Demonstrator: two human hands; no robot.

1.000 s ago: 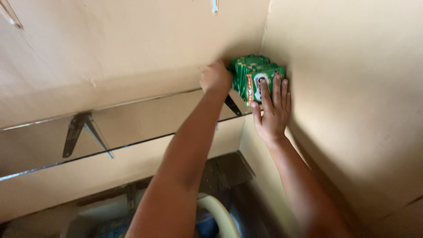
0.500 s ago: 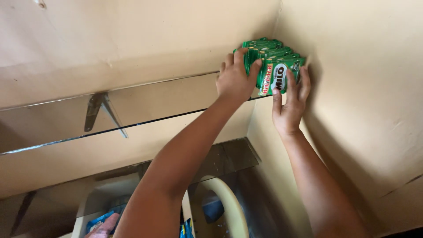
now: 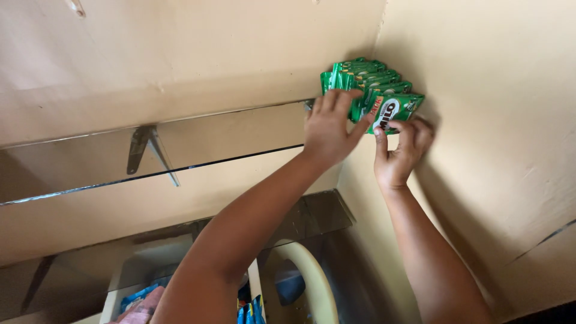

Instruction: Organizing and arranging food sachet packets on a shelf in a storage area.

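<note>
Both hands, left hand (image 3: 329, 129) and right hand (image 3: 401, 153), grasp the green packets (image 3: 369, 90) on the glass shelf (image 3: 180, 141), in the corner; pushing them back needs care.

the row of sachets (image 3: 371, 90) stood on the glass shelf (image 3: 228, 141) in the corner, against the right wall (image 3: 498, 120). a bracket (image 3: 147, 150) sat under the shelf, farther left. a lower shelf (image 3: 312, 213) lay beneath.
</note>
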